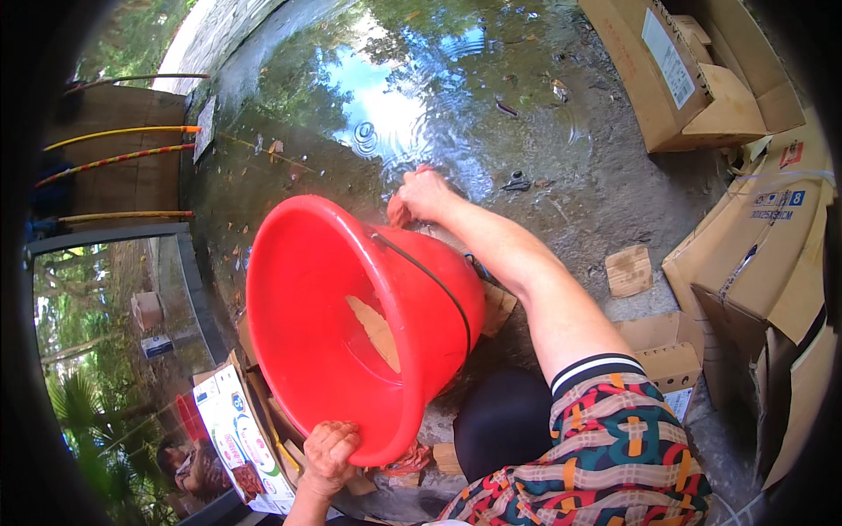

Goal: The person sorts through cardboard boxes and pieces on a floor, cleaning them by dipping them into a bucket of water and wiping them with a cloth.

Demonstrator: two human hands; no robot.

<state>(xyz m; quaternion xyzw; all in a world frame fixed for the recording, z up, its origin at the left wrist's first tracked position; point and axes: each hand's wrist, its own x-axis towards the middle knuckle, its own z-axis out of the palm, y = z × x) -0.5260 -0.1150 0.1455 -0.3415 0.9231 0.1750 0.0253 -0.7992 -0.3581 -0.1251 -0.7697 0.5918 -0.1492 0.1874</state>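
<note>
A large red plastic bucket (447, 289) lies tilted, its mouth towards the lower left and its dark handle across the outer side. Inside it sits a piece of brown cardboard (373, 329). My left hand (331, 454) grips the bucket's rim at the bottom of the view. Beyond the bucket's upper side, my right hand (421, 195) is closed on a reddish cloth (398, 212), which hangs beside the bucket's wall. Part of the cloth is hidden by the hand and the bucket.
Wet ground with a rippling puddle (395, 118) lies ahead, a small black object (517, 181) on it. Cardboard boxes (756, 230) stand at the right. A white printed carton (240, 434) stands at the lower left, beside a reflecting glass pane (112, 329). Several poles (125, 131) show upper left.
</note>
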